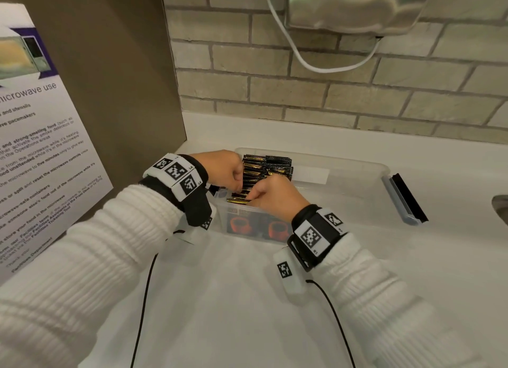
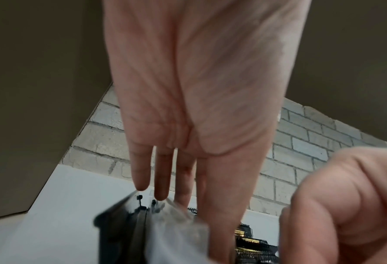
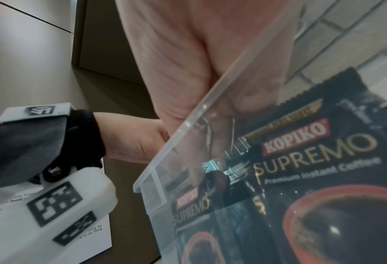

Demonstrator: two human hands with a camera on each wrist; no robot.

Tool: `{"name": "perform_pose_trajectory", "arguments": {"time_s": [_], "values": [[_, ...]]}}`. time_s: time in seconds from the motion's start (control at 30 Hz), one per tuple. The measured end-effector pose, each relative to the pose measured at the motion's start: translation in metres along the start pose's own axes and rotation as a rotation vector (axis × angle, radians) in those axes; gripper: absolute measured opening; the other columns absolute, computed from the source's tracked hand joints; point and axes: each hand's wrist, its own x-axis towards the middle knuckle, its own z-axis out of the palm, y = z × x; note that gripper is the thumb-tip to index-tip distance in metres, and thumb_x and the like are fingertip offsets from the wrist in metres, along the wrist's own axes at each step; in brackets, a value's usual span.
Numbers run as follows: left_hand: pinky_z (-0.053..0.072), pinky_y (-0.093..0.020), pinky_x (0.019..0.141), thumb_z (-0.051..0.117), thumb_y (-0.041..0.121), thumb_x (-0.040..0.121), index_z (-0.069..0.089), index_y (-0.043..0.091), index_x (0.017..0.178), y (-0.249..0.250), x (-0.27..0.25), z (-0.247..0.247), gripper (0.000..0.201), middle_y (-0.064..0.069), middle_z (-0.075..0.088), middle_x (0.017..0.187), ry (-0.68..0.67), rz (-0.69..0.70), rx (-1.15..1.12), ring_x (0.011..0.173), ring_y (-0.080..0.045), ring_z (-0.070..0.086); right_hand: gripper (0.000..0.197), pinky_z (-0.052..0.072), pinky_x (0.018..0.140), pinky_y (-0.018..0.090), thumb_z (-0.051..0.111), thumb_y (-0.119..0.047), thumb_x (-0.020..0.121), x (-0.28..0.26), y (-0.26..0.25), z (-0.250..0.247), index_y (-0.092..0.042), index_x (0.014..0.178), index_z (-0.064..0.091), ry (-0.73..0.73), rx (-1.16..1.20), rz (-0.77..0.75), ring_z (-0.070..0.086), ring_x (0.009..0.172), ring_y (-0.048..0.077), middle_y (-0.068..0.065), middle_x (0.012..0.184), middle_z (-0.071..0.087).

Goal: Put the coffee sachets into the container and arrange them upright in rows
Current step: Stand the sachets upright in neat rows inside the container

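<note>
Well along, by the look of it. In the clear plastic container (image 1: pixel 357 175), a packed row of black-and-gold Kopiko Supremo coffee sachets (image 1: pixel 264 169) standing on edge along the 9 o'clock side, with a second, shorter row begun beside it toward 12 o'clock. Right half of the container, toward 3 o'clock, bare apart from a pale label on the far wall. No loose sachets visible on the white counter (image 1: pixel 247 299), though anything behind the arms stays hidden.

Left hand (image 1: pixel 222 169) at the 9 o'clock edge of the rows; head view suggests curled fingers among the sachet tops, while the left wrist view shows fingers (image 2: pixel 140 175) straight and pointing down at the container edge, so grasp or mere steadying cannot be told. Right hand (image 1: pixel 275 197) at 6 o'clock of the rows, fingertips pinching the top edge of the nearest sachet (image 1: pixel 238 200), which lies slightly proud of the row and tilted.

Front sachet faces readable through the near wall in the right wrist view, upright.

Left to do, as judged: seat this sachet square, straighten the second row.

Container lid latch (image 1: pixel 406 202) at 3 o'clock, lid itself not seen.
</note>
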Motion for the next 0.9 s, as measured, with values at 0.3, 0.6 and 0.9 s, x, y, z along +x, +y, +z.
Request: {"name": "perform_pose_trajectory", "arguments": {"time_s": [0.3,0.6,0.9], "values": [[0.052,-0.039,0.084,0.076,0.020,0.072,0.071,0.027,0.067,-0.002,-0.011,0.009,0.010,0.002,0.064,0.104,0.045,0.056,0.027,0.092,-0.016,0.058,0.016,0.051,0.089,0.029,0.051,0.002,0.089,-0.013,0.019,-0.051,-0.008,0.092,0.063,0.299,0.566,0.420,0.058,0.096,0.021,0.012,0.108,0.063],[0.035,-0.038,0.097,0.072,0.037,0.077,0.073,0.019,0.082,0.023,-0.013,0.014,0.018,-0.002,0.055,0.125,0.153,0.121,-0.022,0.120,-0.020,0.036,0.035,0.046,0.075,0.028,0.041,-0.032,0.097,-0.028,0.020,-0.052,-0.016,0.066,0.043,-0.261,-0.226,0.556,0.056,0.079,0.021,0.003,0.082,0.055],[0.020,-0.042,0.105,0.070,0.032,0.080,0.073,0.019,0.089,0.032,-0.002,0.027,0.016,0.008,0.044,0.138,0.117,0.113,0.085,0.132,-0.019,0.022,0.035,0.035,0.062,0.023,0.039,-0.039,0.097,-0.021,0.013,-0.045,-0.009,0.088,0.055,-0.303,-0.368,0.481,0.047,0.083,0.020,0.005,0.092,0.051]]}}
